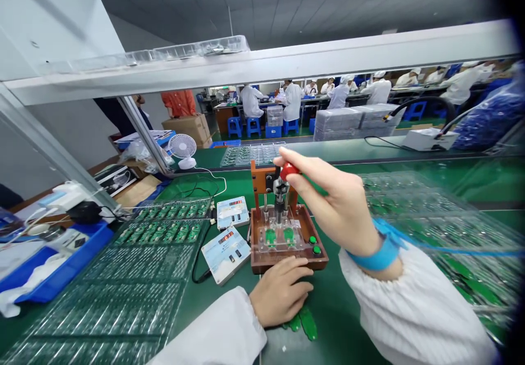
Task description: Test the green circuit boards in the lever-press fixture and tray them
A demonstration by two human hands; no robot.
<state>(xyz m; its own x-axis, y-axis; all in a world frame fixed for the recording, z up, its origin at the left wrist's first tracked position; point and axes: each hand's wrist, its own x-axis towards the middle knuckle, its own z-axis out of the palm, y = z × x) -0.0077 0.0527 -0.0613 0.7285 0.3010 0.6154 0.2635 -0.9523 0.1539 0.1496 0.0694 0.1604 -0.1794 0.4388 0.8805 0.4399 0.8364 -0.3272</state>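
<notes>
Toggle-clamp press fixture (pixel 287 247) stands on the green counter (pixel 330 305), straight ahead of the person, its front edge toward them. Its orange uprights and central plunger (pixel 279 212) run vertically, so the long axis of the press stands upright, while the brown base lies flat, slightly wider from side to side than it is deep. The right hand (pixel 340 201) reaches in from the right with its grip closed on the red ball knob (pixel 289 170) at the top, thumb below and fingertips above; a blue wrist strap (pixel 379 250) circles that wrist. The left hand (pixel 283 294) is palm down at the base's front edge, fingers loosely bent and slightly apart; its underside is hidden, so I cannot tell whether its grip holds anything. Loose green boards (pixel 307 324) lie just beside it, nearer the person. Under the plunger, two green circuit boards (pixel 289 236) sit side by side in the clear plate. Two display boxes (pixel 226 254) lie left of the base, one behind the other.
</notes>
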